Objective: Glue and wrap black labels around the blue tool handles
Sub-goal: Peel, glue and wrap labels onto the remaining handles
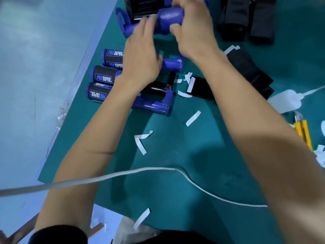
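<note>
green mat (193, 147) with blue handles (103, 77), black labels (249, 71), paper strips (193, 118)

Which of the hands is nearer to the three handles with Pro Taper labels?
Left. The left hand is just beside the labelled handles, its wrist over their ends; the right hand is farther away, gripping a bare blue handle.

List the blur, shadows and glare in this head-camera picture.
Head view: the left hand has fingers smeared by motion blur. The right hand gripping the blue handle is soft. The PRO TAPER labels are sharp enough to read. Both arms throw broad dark shadows on the green mat. Small highlights glint on the blue frame. The yellow knife at the right edge is blurred.
</note>
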